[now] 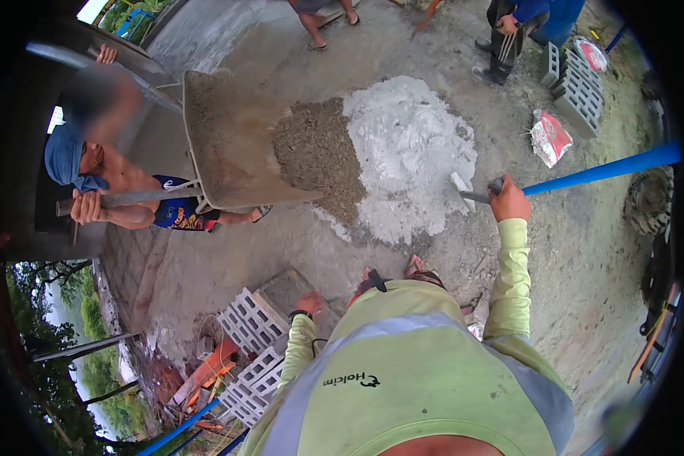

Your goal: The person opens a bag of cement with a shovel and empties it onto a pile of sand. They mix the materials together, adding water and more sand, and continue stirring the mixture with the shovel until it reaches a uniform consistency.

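My right hand (509, 204) is closed around the dark grip of a shovel (475, 197), whose pale blade stands at the right edge of a white powder heap (410, 156). A blue pole (600, 169) runs from beside this hand toward the right. My left hand (309, 303) hangs low at my side with loose fingers and nothing in it, close to some hollow concrete blocks (252, 323). Brown sand (315, 148) lies against the powder. A wheelbarrow (232, 152) is tipped toward that sand, its handles held by another person (129, 178).
Two more people stand at the far side, one (505, 38) near stacked hollow blocks (579, 95). A red-and-white sack (549, 138) lies on the ground at right. Orange boards (209, 372) and more blocks (254, 387) are at lower left. A tyre (650, 201) sits at the right edge.
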The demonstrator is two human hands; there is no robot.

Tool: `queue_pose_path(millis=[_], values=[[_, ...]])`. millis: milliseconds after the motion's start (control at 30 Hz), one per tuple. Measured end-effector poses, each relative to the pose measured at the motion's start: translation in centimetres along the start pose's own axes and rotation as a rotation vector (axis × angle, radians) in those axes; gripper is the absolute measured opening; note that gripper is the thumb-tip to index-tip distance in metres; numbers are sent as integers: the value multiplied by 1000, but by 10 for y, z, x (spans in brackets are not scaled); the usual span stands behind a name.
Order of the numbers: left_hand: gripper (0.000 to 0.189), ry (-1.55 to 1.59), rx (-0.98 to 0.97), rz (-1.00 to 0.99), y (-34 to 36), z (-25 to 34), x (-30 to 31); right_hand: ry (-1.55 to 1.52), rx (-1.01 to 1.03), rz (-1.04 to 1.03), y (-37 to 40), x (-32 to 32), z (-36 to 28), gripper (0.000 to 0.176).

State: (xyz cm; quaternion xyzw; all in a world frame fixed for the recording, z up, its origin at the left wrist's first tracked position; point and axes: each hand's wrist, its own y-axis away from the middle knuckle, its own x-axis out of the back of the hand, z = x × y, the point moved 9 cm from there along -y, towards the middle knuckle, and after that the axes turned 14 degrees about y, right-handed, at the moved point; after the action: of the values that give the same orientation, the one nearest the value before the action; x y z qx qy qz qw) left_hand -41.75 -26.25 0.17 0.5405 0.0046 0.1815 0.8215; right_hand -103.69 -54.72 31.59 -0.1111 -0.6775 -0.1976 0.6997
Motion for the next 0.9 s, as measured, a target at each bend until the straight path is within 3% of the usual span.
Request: queue_pose_path(millis=[233, 667, 900], values=[[33, 31, -83, 18, 10, 9, -22, -23, 29, -6, -14, 7, 10, 31], [39, 77, 65, 42, 43, -49, -12, -70, 115, -23, -19, 6, 7, 35], [38, 39, 116, 30, 5, -60, 23, -236, 147, 43, 17, 71, 8, 35]])
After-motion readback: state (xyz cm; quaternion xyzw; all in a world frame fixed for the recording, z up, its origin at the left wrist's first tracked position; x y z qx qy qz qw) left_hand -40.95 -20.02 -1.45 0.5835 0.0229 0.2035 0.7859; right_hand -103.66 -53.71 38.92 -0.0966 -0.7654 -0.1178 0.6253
